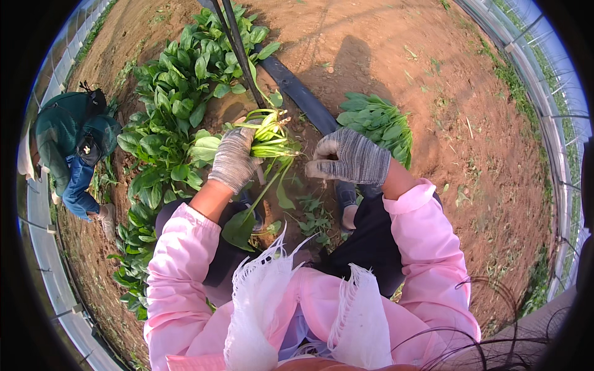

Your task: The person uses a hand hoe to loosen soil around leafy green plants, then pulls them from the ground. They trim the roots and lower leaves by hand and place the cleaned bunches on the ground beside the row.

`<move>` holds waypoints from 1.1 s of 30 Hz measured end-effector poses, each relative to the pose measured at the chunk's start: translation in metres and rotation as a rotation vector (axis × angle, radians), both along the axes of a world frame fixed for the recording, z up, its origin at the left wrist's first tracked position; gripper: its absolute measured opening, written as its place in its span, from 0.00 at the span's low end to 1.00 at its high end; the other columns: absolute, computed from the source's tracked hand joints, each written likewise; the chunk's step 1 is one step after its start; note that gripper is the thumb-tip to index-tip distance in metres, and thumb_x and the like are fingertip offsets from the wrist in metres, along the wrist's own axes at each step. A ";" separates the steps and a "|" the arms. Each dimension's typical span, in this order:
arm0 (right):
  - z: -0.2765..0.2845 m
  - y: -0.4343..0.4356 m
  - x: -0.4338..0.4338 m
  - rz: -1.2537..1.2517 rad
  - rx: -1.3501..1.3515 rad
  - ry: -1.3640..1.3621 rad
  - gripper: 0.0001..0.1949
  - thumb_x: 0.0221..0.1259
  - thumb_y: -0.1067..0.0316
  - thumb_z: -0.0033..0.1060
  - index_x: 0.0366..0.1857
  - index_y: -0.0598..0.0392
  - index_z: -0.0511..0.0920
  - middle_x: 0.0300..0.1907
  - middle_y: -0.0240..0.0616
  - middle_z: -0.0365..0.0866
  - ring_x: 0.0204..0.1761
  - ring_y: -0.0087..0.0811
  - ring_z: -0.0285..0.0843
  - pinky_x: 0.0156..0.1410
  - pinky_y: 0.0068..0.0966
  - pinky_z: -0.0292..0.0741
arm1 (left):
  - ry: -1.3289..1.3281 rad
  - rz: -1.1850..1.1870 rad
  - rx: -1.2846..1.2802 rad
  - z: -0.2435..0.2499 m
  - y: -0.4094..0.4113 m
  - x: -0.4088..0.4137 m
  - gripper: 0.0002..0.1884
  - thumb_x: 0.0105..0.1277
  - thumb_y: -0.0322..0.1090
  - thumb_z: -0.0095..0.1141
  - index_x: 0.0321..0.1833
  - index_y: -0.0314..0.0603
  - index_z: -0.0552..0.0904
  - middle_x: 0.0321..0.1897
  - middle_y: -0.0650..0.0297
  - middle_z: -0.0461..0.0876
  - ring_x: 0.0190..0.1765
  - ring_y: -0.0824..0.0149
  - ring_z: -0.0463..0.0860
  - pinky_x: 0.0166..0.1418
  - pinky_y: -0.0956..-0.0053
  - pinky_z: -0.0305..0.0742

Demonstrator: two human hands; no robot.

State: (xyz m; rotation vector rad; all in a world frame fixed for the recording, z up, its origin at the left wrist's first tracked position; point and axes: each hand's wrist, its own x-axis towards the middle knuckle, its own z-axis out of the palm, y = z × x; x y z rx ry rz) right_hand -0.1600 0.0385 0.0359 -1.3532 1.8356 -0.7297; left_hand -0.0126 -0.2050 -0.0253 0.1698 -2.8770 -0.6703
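Note:
My left hand (235, 155), in a grey knitted glove, grips a small bunch of leafy greens (271, 139) that look like spinach. Their pale stems and cut root ends point right, and a few long-stalked leaves (239, 229) dangle below the fist. To the right of the stem ends is my right hand (350, 157), gloved alike, with curled fingers and thumb a little apart and nothing visible between them. Just beyond it, a gathered bundle of the same greens (378, 123) lies on the soil, leaves towards the upper left.
Growing greens (174, 102) form a dense row along my left. A dark flat hose or strip (297, 92) and thin black bars (239, 51) cross ahead of me. Loose leaves (315, 218) litter the soil between my feet. A person (76, 139) bends over beyond the row.

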 end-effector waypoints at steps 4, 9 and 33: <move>-0.002 -0.012 0.014 -0.245 -0.341 0.238 0.14 0.57 0.59 0.78 0.38 0.56 0.83 0.35 0.40 0.80 0.37 0.35 0.82 0.42 0.30 0.77 | -0.038 0.040 -0.063 0.001 0.001 -0.001 0.36 0.47 0.29 0.75 0.64 0.43 0.76 0.51 0.47 0.82 0.57 0.43 0.79 0.64 0.53 0.73; -0.029 -0.020 0.009 -0.103 -0.498 0.498 0.10 0.64 0.58 0.65 0.37 0.54 0.84 0.34 0.41 0.81 0.39 0.45 0.83 0.47 0.38 0.80 | -0.090 0.027 -0.071 -0.001 0.008 -0.005 0.32 0.50 0.32 0.73 0.62 0.40 0.77 0.50 0.47 0.82 0.56 0.43 0.79 0.63 0.53 0.73; -0.019 -0.021 -0.005 -0.251 -0.656 0.631 0.14 0.48 0.61 0.78 0.37 0.54 0.85 0.40 0.36 0.82 0.45 0.40 0.81 0.53 0.36 0.78 | -0.134 -0.253 -0.095 0.006 0.021 0.000 0.34 0.48 0.33 0.71 0.63 0.43 0.76 0.47 0.49 0.84 0.54 0.45 0.81 0.64 0.55 0.72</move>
